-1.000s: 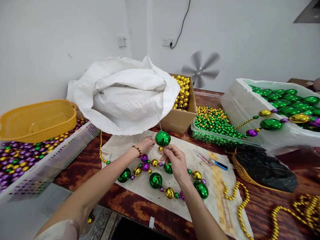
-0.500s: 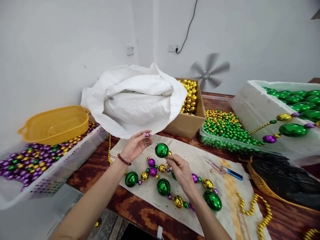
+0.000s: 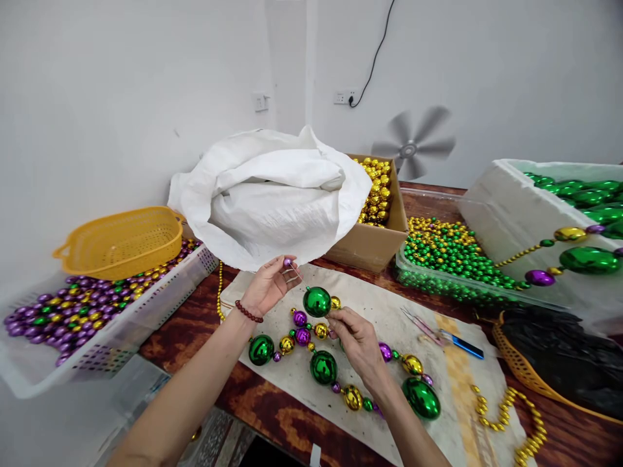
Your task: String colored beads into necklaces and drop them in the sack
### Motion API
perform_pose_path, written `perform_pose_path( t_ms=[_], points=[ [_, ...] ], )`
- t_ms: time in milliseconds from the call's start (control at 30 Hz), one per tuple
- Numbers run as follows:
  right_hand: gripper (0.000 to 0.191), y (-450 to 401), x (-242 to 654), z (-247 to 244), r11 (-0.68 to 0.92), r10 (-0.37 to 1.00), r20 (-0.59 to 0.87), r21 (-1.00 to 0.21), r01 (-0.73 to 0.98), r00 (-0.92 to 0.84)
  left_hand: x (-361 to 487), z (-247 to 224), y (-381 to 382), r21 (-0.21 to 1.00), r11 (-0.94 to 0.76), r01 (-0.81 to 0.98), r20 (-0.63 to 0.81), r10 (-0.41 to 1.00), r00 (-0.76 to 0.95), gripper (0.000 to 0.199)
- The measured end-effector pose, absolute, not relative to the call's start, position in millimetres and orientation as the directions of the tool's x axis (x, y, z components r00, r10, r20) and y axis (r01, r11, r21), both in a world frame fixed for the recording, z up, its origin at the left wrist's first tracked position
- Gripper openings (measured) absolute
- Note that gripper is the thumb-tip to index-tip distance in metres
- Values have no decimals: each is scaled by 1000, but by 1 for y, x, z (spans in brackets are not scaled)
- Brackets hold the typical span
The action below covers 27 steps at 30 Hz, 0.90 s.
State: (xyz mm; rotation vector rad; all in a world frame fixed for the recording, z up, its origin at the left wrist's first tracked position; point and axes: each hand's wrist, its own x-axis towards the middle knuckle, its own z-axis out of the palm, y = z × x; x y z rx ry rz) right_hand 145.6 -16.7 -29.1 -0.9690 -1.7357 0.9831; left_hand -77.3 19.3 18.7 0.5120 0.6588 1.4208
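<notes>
Thumb and forefinger of my left hand [image 3: 267, 288] pinch a small purple bead [image 3: 287, 263], its other fingers loosely curled. A thin line runs from that bead to a large shiny green bead [image 3: 317, 302]. Beside the green one is a small gold bead [image 3: 335, 303]. My right hand [image 3: 357, 340] is closed in a pinch just below the gold bead, apparently on the strand; its fingertips partly hide what they grip. Under both hands, a bead garland [image 3: 324, 368] of green, gold and purple lies on a pale cloth [image 3: 374, 292], partly covered by my right forearm.
Tweezers [image 3: 421, 327] and a blue-handled tool [image 3: 462, 345] lie to the right, near a gold bead string [image 3: 535, 421]. Behind stand a white sack [image 3: 277, 220], a cardboard box [image 3: 372, 243] and a clear bead bin [image 3: 438, 279]. A white crate [image 3: 121, 331] is left; a fan [image 3: 407, 150] spins.
The view has shifted slightly, so everything sits further right. The line between the purple bead and the green bead now shows stretched between my hands; the gold bead is more exposed.
</notes>
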Motion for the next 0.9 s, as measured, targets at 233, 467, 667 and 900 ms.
perform_pose_path(
  t_ms=[233,467,667,900],
  points=[
    [19,-15,147,-38,324,917,267,-931,166,-295,-74,22,23,743,62,-666,-88,996,-5,19],
    [37,2,123,-34,22,985,47,-989,-144,-169,-45,20,26,880,-21,-475,-10,998,-64,27],
    [56,12,108,-26,19,985,48,-985,-173,-168,-2,19,37,892,-204,-403,123,968,-217,22],
    [41,31,151,7,153,981,161,-985,-78,-109,4,36,53,919,-385,88,386,922,6,18]
  ],
)
